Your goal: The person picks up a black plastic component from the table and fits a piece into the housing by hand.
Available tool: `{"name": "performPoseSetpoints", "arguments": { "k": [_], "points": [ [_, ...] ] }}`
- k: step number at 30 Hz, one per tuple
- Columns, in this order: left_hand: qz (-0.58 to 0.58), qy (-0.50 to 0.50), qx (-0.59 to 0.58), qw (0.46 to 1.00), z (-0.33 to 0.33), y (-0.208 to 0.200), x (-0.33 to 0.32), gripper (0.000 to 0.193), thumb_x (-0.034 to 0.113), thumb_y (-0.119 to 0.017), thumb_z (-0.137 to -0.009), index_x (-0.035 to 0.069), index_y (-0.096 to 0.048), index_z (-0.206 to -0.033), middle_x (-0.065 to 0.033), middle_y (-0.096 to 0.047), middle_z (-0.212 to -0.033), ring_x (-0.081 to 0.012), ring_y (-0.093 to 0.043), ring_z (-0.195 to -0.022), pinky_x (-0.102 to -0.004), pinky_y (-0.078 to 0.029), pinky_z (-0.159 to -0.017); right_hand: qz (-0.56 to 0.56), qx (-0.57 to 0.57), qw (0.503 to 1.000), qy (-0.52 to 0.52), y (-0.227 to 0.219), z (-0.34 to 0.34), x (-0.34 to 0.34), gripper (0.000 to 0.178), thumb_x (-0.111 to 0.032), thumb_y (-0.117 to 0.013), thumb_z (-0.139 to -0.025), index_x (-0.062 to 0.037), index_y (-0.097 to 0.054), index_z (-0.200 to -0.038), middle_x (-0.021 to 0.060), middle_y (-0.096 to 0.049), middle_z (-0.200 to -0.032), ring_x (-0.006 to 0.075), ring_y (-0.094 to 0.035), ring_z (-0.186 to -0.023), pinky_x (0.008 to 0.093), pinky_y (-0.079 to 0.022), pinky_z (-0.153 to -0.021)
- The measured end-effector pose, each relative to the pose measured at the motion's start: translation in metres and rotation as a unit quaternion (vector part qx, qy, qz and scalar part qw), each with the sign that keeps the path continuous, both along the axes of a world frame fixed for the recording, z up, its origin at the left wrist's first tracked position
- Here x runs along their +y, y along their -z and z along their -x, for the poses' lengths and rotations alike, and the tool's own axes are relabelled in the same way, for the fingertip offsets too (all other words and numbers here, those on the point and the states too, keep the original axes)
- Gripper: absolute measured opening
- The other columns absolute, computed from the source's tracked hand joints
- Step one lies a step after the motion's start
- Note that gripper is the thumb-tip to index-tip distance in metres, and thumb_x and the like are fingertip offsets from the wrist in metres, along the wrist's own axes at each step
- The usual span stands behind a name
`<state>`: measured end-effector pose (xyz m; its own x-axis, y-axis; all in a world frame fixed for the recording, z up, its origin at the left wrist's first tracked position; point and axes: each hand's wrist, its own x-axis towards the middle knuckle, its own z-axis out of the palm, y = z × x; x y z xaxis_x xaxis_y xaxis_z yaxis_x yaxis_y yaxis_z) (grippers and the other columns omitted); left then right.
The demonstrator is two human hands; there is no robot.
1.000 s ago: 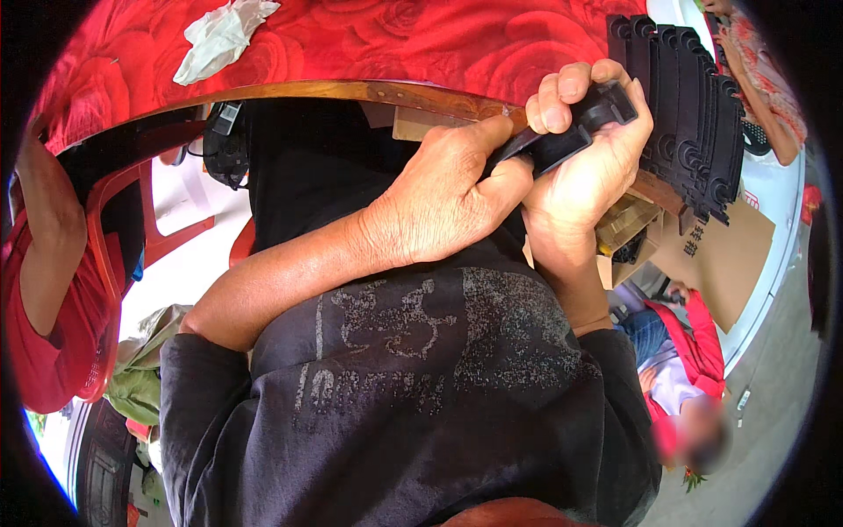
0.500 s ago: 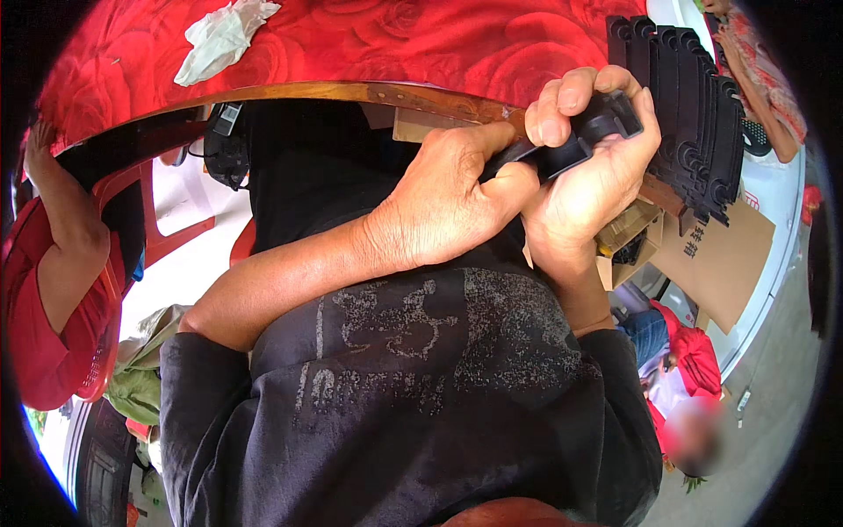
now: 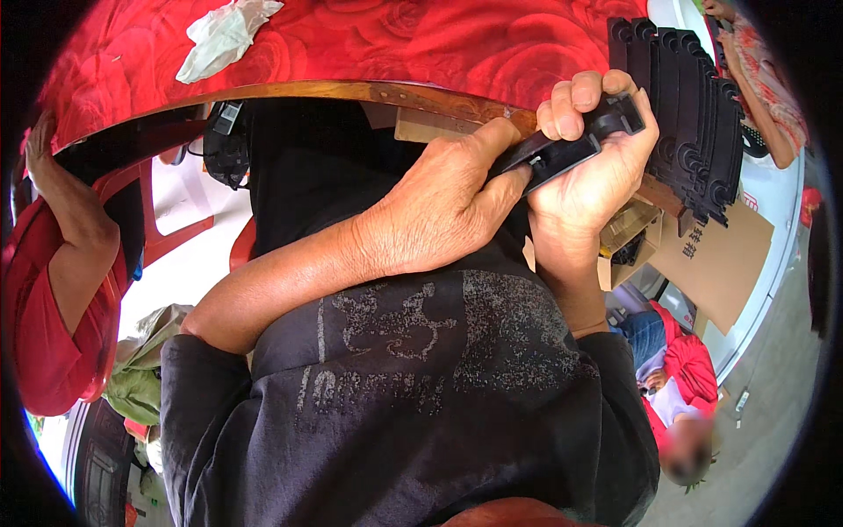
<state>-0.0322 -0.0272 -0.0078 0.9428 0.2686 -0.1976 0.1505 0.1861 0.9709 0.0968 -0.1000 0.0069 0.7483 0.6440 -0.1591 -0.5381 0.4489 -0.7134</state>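
Note:
A long black plastic part (image 3: 566, 158) with a hollow underside and a curved end is held between my two hands, just in front of the table edge. My left hand (image 3: 448, 193) is closed round its near-left end, thumb along the lower side. Around the other end, my right hand (image 3: 606, 162) is closed, fingers curled over the top and palm underneath. To the right of it, a stack of similar black plastic parts (image 3: 680, 114) lies at the table's right end.
A red rose-patterned cloth (image 3: 378, 48) covers the table, with a crumpled white plastic bag (image 3: 226, 39) on it. Below the stack are an open cardboard box (image 3: 634, 237) and a flat cardboard sheet (image 3: 720, 263). Other people sit at left, upper right and lower right; a red chair (image 3: 162, 220) stands left.
My left hand's grip has shifted, its thumb lying lower and covering less of the black part. The part shows more of its hollow side between my hands.

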Motion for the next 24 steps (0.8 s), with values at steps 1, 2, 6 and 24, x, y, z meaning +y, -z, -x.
{"name": "performPoseSetpoints", "arguments": {
  "k": [1, 2, 6, 24],
  "points": [
    [-0.001, -0.001, 0.006, 1.0, 0.0, -0.001, 0.0, 0.029, 0.013, -0.056, -0.091, -0.005, -0.053, -0.113, -0.0306, -0.06, -0.085, -0.0466, -0.061, -0.086, -0.0445, -0.049, -0.071, 0.0, 0.0, 1.0, 0.0, 0.0, 0.0, 0.0, 0.033, -0.033, -0.032, -0.099, -0.0098, -0.052, -0.087, 0.0079, -0.056, -0.067, 0.0183, -0.048, -0.051, 0.0306, -0.041, -0.05],
    [-0.001, 0.0, 0.006, 1.0, 0.0, -0.001, 0.0, 0.029, 0.013, -0.056, -0.091, -0.005, -0.053, -0.113, -0.0306, -0.06, -0.085, -0.0466, -0.061, -0.086, -0.0445, -0.049, -0.071, 0.001, 0.004, 1.0, 0.002, 0.0, 0.0, 0.0, 0.033, -0.033, -0.032, -0.099, -0.0098, -0.052, -0.087, 0.0079, -0.055, -0.067, 0.0183, -0.048, -0.051, 0.0306, -0.041, -0.049],
    [-0.01, -0.013, 0.006, 1.0, 0.0, 0.001, -0.003, 0.029, 0.01, -0.058, -0.089, -0.005, -0.053, -0.113, -0.0307, -0.06, -0.084, -0.0467, -0.061, -0.085, -0.0443, -0.05, -0.069, 0.006, -0.009, 1.0, 0.0, 0.002, 0.002, 0.0, 0.033, -0.034, -0.032, -0.099, -0.0099, -0.052, -0.087, 0.0079, -0.055, -0.066, 0.0184, -0.048, -0.05, 0.0307, -0.041, -0.048],
    [-0.033, -0.012, 0.026, 0.999, 0.005, 0.005, -0.003, 0.021, 0.01, -0.058, -0.09, -0.004, -0.051, -0.104, -0.0301, -0.06, -0.082, -0.0479, -0.06, -0.085, -0.0481, -0.048, -0.067, -0.012, 0.037, 0.999, -0.02, 0.011, -0.015, -0.002, 0.031, -0.034, -0.037, -0.099, -0.0107, -0.053, -0.086, 0.0066, -0.055, -0.069, 0.0172, -0.047, -0.053, 0.0295, -0.039, -0.051]
  ]
}}
